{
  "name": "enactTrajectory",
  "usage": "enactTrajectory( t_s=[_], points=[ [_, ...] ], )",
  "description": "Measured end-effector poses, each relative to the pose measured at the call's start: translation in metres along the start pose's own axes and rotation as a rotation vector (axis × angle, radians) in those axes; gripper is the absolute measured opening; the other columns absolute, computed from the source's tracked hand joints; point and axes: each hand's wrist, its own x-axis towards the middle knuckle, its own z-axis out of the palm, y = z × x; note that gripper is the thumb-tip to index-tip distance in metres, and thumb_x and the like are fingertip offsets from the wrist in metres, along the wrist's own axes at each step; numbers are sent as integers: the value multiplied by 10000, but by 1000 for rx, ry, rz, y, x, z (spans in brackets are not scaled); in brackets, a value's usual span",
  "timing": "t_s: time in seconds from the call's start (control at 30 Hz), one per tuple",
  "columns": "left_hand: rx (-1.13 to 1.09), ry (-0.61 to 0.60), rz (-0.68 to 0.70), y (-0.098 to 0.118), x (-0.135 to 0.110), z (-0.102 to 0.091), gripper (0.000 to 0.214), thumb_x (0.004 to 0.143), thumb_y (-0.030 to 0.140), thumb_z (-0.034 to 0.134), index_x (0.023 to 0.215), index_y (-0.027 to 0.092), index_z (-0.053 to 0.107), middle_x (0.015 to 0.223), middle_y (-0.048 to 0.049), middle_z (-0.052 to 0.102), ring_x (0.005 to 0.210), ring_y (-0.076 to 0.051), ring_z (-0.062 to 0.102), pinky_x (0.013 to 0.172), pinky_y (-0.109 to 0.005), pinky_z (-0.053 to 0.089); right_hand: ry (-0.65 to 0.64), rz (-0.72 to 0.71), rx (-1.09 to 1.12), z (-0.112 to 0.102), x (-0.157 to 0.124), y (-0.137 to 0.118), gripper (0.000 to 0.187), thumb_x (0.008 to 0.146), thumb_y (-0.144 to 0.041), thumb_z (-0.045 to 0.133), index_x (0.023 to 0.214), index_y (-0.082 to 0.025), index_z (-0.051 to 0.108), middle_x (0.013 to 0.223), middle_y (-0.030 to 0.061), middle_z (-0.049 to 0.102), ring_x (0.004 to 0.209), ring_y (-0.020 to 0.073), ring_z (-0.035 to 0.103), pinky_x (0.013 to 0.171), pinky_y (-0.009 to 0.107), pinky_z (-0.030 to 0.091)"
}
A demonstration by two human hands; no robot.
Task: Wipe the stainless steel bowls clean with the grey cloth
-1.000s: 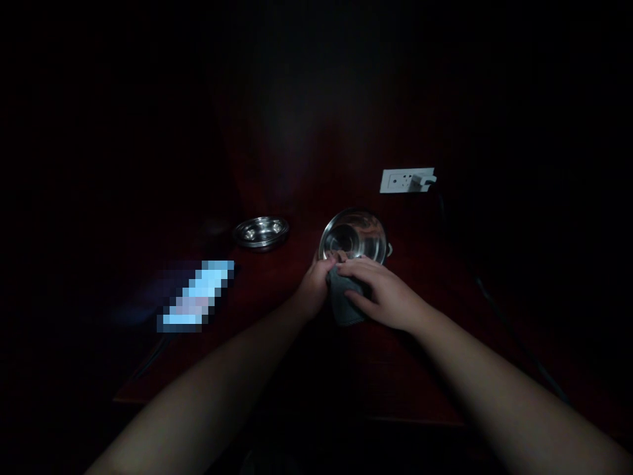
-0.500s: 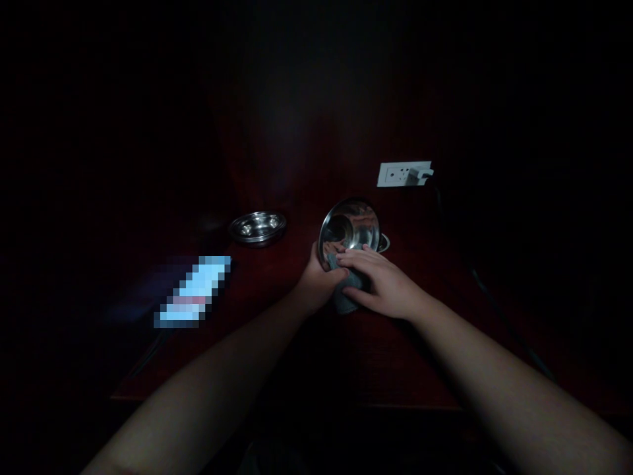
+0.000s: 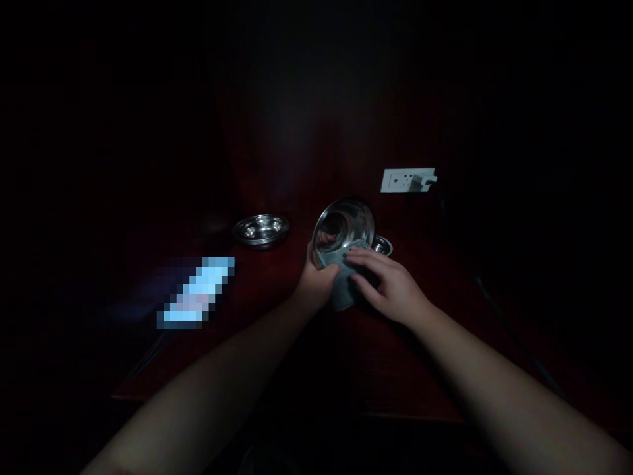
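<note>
We're on the steel bowl [image 3: 349, 224] mid-table, tilted, its mouth facing us, grey cloth [image 3: 342, 290] draped across the near rim. Our left hand [image 3: 316, 285] pinches rim and cloth, thumb on top; our right hand [image 3: 398, 290] lays loosely spread fingers on the cloth. A stretch of tabletop [image 3: 410, 376] separates us from the metal dish [image 3: 261, 231] and glowing screen [image 3: 198, 293] leftward, and from the front edge.

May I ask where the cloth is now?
In the head view, just right of centre, the cloth lies over the near rim of the tilted bowl, between left hand and right hand.
</note>
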Motion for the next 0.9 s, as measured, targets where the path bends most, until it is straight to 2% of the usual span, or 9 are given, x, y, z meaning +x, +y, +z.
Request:
enactTrajectory(
  t_s=[0.1, 0.27, 0.4, 0.47, 0.63, 0.77, 0.9],
  points=[
    [-51, 1, 2, -2, 0, 1, 442, 601, 130, 605, 1034, 170, 526, 1071, -74, 624, 1054, -241, 565, 986, -406, 379, -41, 11, 34, 2, 0, -4, 373, 852, -207, 511, 1222, -192, 552, 1237, 98, 610, 1162, 218, 559, 1008, 415, 454],
    [-178, -73, -85, 0, -6, 0, 412, 649, 166, 622, 1039, 207, 497, 940, -11, 619, 927, -194, 595, 923, -379, 425, -185, 3, -30, 6, -1, -5, 459, 818, -200, 537, 1275, -163, 518, 1319, 127, 551, 1252, 250, 483, 1078, 464, 367],
    [-210, -229, -115, 6, -12, -3, 490, 689, 281, 668, 1125, 232, 450, 1056, -39, 593, 1024, -223, 571, 933, -388, 419, -198, 14, -19, 6, -1, -4, 489, 803, -205, 552, 1288, -172, 503, 1331, 130, 535, 1263, 258, 469, 1071, 473, 374],
    [-181, -257, -108, 7, -13, -4, 517, 707, 360, 677, 1147, 232, 437, 1115, -58, 573, 1079, -236, 547, 945, -383, 408, -205, 21, 5, 6, 0, -4, 490, 793, -202, 560, 1280, -187, 507, 1322, 126, 539, 1249, 264, 480, 1053, 481, 393],
    [-59, -263, -124, 7, -15, -6, 538, 747, 550, 601, 1161, 251, 429, 1136, -67, 565, 1136, -254, 511, 940, -386, 404, -216, 21, 53, 7, 1, -4, 512, 782, -225, 591, 1283, -191, 492, 1313, 125, 534, 1236, 265, 485, 1048, 474, 394],
    [-14, -247, -128, 9, -16, -5, 552, 731, 604, 584, 1137, 260, 439, 1141, -68, 570, 1144, -274, 511, 913, -389, 423, -206, -4, 69, 7, 2, -2, 555, 753, -225, 627, 1289, -193, 488, 1317, 119, 526, 1252, 276, 462, 1070, 473, 366],
    [-13, -232, -96, 7, -15, -4, 528, 747, 638, 532, 1103, 255, 462, 1178, -70, 570, 1155, -269, 515, 909, -381, 433, -219, -28, 6, 5, 2, 0, 614, 735, -241, 646, 1319, -190, 462, 1337, 121, 511, 1286, 300, 419, 1083, 523, 321]
  ],
)
